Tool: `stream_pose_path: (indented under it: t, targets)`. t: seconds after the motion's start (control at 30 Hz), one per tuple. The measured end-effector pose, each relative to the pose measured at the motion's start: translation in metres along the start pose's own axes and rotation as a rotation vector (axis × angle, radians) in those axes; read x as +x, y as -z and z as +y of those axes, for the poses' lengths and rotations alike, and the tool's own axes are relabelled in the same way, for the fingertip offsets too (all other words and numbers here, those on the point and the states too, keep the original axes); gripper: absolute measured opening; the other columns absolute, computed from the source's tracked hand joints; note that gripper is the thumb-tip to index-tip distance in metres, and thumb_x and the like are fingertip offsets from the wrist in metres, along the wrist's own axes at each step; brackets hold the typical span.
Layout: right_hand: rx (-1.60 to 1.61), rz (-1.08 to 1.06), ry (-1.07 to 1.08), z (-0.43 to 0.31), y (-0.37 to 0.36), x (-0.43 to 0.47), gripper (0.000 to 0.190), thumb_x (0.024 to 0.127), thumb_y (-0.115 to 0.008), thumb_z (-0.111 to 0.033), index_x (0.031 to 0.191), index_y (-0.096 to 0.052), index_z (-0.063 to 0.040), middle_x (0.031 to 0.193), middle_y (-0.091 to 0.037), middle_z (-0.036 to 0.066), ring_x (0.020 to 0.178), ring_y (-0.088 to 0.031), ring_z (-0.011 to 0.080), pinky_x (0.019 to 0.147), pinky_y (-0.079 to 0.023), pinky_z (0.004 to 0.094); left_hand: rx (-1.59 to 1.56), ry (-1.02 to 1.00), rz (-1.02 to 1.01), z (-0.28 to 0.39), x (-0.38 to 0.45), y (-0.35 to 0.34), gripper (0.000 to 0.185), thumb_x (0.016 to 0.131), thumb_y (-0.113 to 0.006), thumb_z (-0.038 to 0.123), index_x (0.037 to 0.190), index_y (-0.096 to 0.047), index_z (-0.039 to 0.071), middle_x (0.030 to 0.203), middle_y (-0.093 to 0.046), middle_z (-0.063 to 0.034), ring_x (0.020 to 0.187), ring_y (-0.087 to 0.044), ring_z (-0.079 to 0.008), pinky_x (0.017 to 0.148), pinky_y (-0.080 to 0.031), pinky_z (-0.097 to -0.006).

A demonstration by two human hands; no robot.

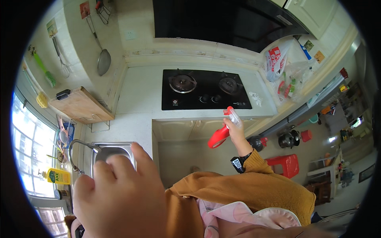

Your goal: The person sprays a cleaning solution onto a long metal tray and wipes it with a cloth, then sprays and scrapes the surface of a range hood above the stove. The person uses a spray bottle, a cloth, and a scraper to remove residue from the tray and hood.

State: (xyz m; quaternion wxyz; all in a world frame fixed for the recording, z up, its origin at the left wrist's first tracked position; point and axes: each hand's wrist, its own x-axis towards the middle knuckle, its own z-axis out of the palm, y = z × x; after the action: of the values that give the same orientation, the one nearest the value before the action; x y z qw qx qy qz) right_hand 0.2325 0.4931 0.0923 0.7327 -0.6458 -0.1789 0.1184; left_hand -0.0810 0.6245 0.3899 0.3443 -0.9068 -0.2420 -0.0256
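Observation:
My right hand (235,131) grips a red plastic spray bottle (218,137) with a red and clear head. It is held in front of the cabinet doors, below the front edge of the counter. A black watch sits on that wrist. Very near the camera, my left hand (119,190) looms large and blurred, its fingers bent and apart. Nothing shows in it, though its palm is hidden. Behind it lies the steel sink (114,148), partly covered. Beyond the bottle, a black two-burner gas hob (205,90) is set into the white counter (140,95). A crumpled white wad (256,98) rests right of the hob.
A wooden cutting board (82,105) leans in a rack at left, near the curved faucet (71,151) and a yellow dish-soap bottle (59,176). A skimmer (104,62) and whisk hang above. Plastic bags (275,64) hang at right. A red stool (284,165) stands on the floor.

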Motion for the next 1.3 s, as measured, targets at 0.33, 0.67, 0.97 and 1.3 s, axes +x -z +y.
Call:
stream_pose_path:
  t: [0.33,0.67,0.97,1.3]
  targets:
    - [-0.017,-0.034,0.039,-0.004,0.023,0.030,0.050,0.082,-0.060,-0.005,0.130,-0.046,0.000,0.120,-0.058,0.008,0.077,-0.057,0.0102,0.069,-0.049,0.0263,-0.002,-0.044,-0.015,0.013,0.013,0.058,0.015,0.078,-0.060,0.016,0.092,-0.064,0.018,0.074,-0.062,0.0030,0.070,-0.063,-0.0125,0.057,-0.048,-0.0280]
    - [0.040,0.032,0.233,-0.020,0.057,0.065,0.047,0.083,-0.064,-0.006,0.127,-0.049,0.001,0.121,-0.059,0.009,0.073,-0.055,0.0085,0.067,-0.048,0.0237,-0.149,-0.056,-0.096,0.034,0.026,0.014,0.033,0.078,-0.063,0.012,0.111,-0.064,0.012,0.083,-0.063,-0.0060,0.079,-0.063,-0.0224,0.069,-0.047,-0.0373]
    - [0.151,-0.048,0.268,-0.118,0.064,0.155,0.045,0.085,-0.063,-0.016,0.126,-0.052,0.000,0.109,-0.063,0.006,0.079,-0.058,0.0088,0.069,-0.048,0.0228,-0.563,-0.001,-0.438,0.094,0.042,-0.107,0.046,0.073,-0.071,0.032,0.117,-0.061,0.023,0.089,-0.068,-0.0087,0.081,-0.066,-0.0254,0.064,-0.051,-0.0377]
    - [-0.031,-0.158,0.456,-0.226,-0.065,0.292,0.036,0.079,-0.069,-0.025,0.107,-0.063,-0.003,0.086,-0.065,0.005,0.061,-0.060,0.0124,0.060,-0.049,0.0251,-0.826,0.416,-0.577,0.136,0.022,-0.169,0.060,0.069,-0.074,0.036,0.124,-0.056,0.023,0.098,-0.067,-0.0105,0.092,-0.064,-0.0274,0.074,-0.051,-0.0397]
